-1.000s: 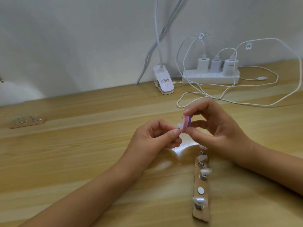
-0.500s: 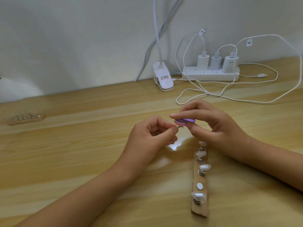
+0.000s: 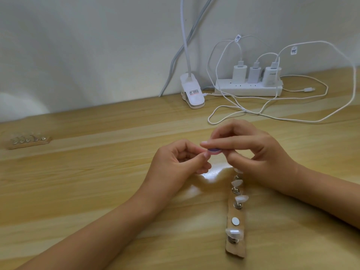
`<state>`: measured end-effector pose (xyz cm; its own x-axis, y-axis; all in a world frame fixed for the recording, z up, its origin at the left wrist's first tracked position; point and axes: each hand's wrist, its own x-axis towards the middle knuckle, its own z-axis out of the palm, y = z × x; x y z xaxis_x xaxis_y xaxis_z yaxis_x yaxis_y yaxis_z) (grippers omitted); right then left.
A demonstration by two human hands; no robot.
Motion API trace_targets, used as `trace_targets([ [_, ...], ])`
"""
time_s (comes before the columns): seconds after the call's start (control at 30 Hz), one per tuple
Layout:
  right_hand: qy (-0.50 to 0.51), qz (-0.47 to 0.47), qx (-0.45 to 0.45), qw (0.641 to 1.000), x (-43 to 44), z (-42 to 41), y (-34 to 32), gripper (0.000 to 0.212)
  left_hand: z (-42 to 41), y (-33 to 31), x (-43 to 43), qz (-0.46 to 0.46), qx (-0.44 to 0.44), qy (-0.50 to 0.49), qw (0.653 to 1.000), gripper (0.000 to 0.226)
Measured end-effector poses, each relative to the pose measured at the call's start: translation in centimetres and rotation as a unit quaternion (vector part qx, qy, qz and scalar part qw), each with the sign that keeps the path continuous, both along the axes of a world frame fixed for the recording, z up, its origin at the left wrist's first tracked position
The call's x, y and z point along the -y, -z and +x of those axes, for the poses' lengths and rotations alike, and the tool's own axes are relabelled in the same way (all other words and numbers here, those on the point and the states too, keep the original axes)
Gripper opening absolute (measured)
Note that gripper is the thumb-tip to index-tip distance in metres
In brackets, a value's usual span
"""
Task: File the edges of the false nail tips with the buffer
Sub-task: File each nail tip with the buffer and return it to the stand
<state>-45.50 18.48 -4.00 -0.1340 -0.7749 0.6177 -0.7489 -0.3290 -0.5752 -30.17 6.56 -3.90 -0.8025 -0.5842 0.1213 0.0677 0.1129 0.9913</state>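
My right hand (image 3: 253,152) pinches a small purple buffer (image 3: 214,151) between forefinger and thumb, held flat above the table. My left hand (image 3: 175,164) has its fingers curled, thumb and forefinger pinched together right against the buffer's left end; the nail tip between them is hidden. Below the hands lies a wooden holder strip (image 3: 236,244) carrying several clear false nail tips (image 3: 241,198) on metal studs, with one bare white pad (image 3: 235,221).
A second wooden strip with nail tips (image 3: 29,140) lies at the far left. At the back stand a white lamp clip (image 3: 192,92) and a power strip (image 3: 249,88) with three chargers; white cables (image 3: 272,115) loop over the table behind my hands.
The buffer has turned from standing on edge to lying flat under my right forefinger. Both hands stay close together above the holder strip.
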Motion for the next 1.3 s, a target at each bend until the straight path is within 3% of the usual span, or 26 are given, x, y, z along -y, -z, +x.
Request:
trace_targets([
  [0.1,0.028,0.023,-0.001,0.999,0.4,-0.4,0.2,0.036,0.1,0.0,0.1,-0.001,0.003,0.017,1.0,0.006],
  [0.23,0.03,0.056,0.138,0.988,0.4,-0.9,-0.1,0.04,0.5,-0.5,0.0,0.006,-0.02,0.119,0.993,0.015],
  [0.4,0.041,0.061,0.193,0.978,0.5,-1.3,-0.2,0.035,0.8,-0.7,0.2,0.012,0.006,0.176,0.984,0.017],
  [0.63,0.045,0.08,0.253,0.963,0.6,-1.7,-0.3,0.035,1.4,-0.9,0.2,-0.126,0.116,0.322,0.931,0.009],
  [0.83,0.027,0.097,0.265,0.959,0.7,-1.9,-0.1,0.039,1.5,0.3,-1.5,-0.252,0.084,0.332,0.905,0.014],
  [1.03,0.028,0.118,0.248,0.961,0.7,-2.1,0.0,0.041,1.5,0.4,-1.6,-0.334,0.04,0.265,0.904,0.009],
  [1.23,0.031,0.114,0.249,0.961,0.6,-1.9,-0.1,0.042,1.5,-0.3,-0.7,-0.614,-0.022,0.129,0.779,0.019],
  [1.3,0.042,0.1,0.243,0.964,0.5,-1.9,-0.2,0.039,1.4,-0.1,-0.4,-0.601,-0.018,0.112,0.791,0.018],
])
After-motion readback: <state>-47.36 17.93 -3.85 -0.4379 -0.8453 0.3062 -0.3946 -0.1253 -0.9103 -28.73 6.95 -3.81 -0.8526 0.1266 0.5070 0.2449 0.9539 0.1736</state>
